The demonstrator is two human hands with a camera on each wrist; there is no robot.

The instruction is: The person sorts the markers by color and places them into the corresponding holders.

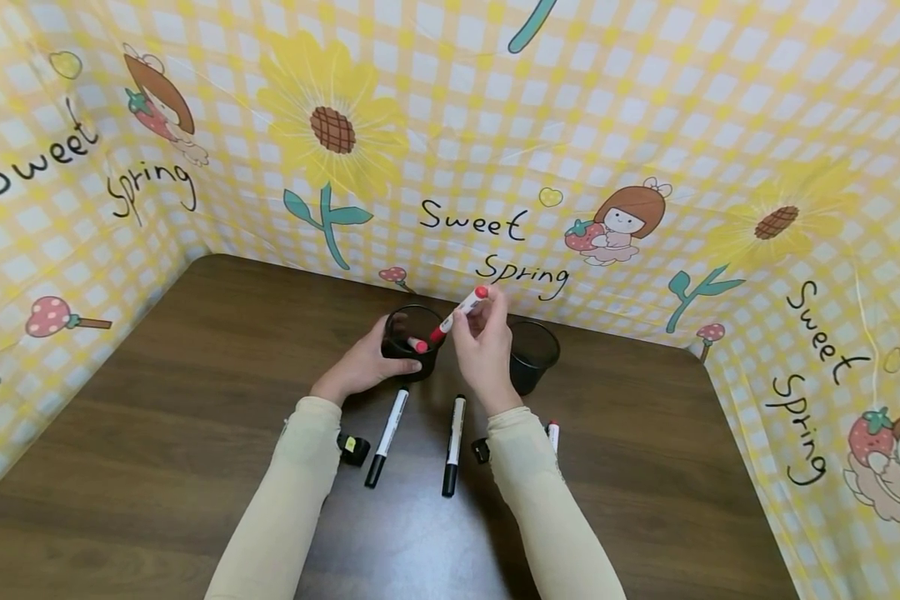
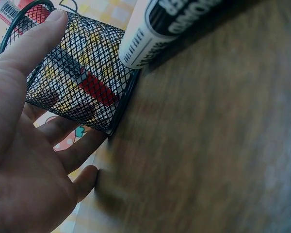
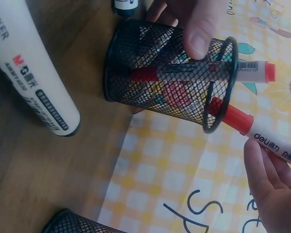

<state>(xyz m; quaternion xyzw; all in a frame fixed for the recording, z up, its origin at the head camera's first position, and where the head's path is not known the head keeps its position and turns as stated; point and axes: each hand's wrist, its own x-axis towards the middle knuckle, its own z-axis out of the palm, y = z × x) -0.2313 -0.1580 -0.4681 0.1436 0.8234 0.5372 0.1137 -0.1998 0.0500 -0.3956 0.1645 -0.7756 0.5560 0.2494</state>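
My left hand (image 1: 363, 367) grips a black mesh pen cup (image 1: 427, 367), thumb on the near side and fingers around the far side. Inside the cup leans a red-and-white marker (image 3: 252, 72), its red end sticking out past the rim. A second red-and-white marker (image 1: 459, 314) is pinched between the thumb and fingers of my right hand (image 1: 486, 358). Its red cap points down to the left, at the cup's mouth; in the right wrist view the tip overlaps the rim.
Another black mesh cup (image 1: 534, 358) stands just right of my right hand. Two black-and-white markers (image 1: 387, 437) lie on the brown table (image 1: 157, 433) between the forearms. Part of a red-tipped marker (image 1: 553, 433) shows beside the right sleeve. Patterned cloth (image 1: 450, 150) encloses the table's back and sides.
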